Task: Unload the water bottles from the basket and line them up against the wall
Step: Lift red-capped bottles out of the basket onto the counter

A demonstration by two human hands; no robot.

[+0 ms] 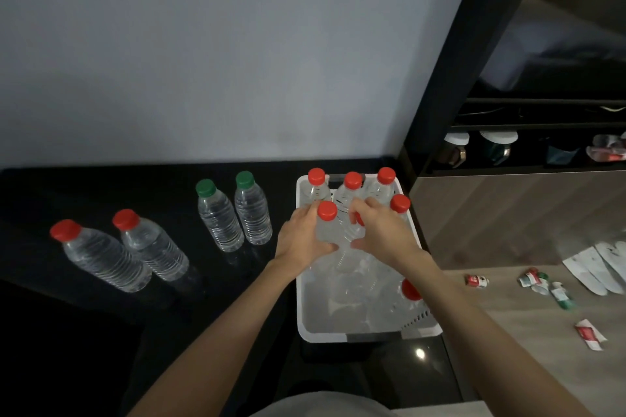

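A white plastic basket (352,337) sits on the black counter and holds several clear red-capped water bottles. My left hand (302,240) wraps a red-capped bottle (327,223) inside the basket. My right hand (382,228) grips a second bottle (354,230) beside it, whose red cap is mostly hidden under my fingers. Three bottles (352,186) stand at the basket's far end, one more (400,204) at its right wall, and another red cap (411,289) shows low on the right. On the counter stand two green-capped bottles (252,210) and two red-capped bottles (101,254).
A pale wall (203,61) rises behind the black counter (101,186). A dark shelf unit (508,145) with cups stands to the right. Small sachets and tubes (538,284) and white slippers (596,267) lie on the wooden floor at the right.
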